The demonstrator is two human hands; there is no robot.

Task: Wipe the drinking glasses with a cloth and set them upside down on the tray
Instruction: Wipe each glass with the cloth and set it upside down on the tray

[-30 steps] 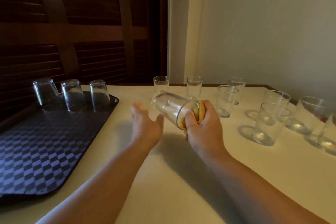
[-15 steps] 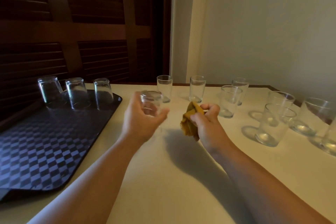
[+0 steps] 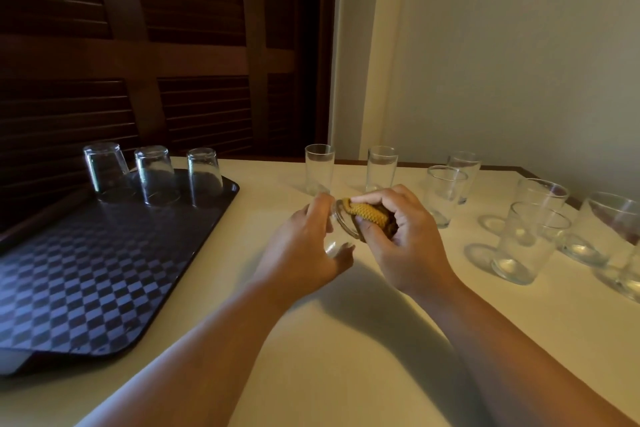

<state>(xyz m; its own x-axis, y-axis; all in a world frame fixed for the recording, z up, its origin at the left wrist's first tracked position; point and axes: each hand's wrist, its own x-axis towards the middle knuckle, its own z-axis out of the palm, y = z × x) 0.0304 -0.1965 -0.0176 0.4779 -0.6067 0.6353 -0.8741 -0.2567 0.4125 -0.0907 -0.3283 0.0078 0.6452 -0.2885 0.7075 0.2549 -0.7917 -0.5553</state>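
Observation:
My left hand [image 3: 304, 250] grips a clear drinking glass [image 3: 341, 224] held on its side above the table, its rim turned to the right; most of it is hidden behind my fingers. My right hand [image 3: 405, 243] is closed on a mustard-yellow cloth [image 3: 369, 213] pressed against the glass's rim. Three glasses [image 3: 156, 173] stand upside down in a row at the far edge of the dark checkered tray [image 3: 86, 281] on the left.
Several upright glasses stand on the cream table [image 3: 346, 357]: two at the back [image 3: 318, 168], others to the right [image 3: 526, 243] up to the frame edge. Dark louvred shutters rise behind the tray, a pale wall behind the table.
The glass passed from my right hand into my left. My right hand, holding only the cloth half a second ago, has brought the cloth back against the glass's rim.

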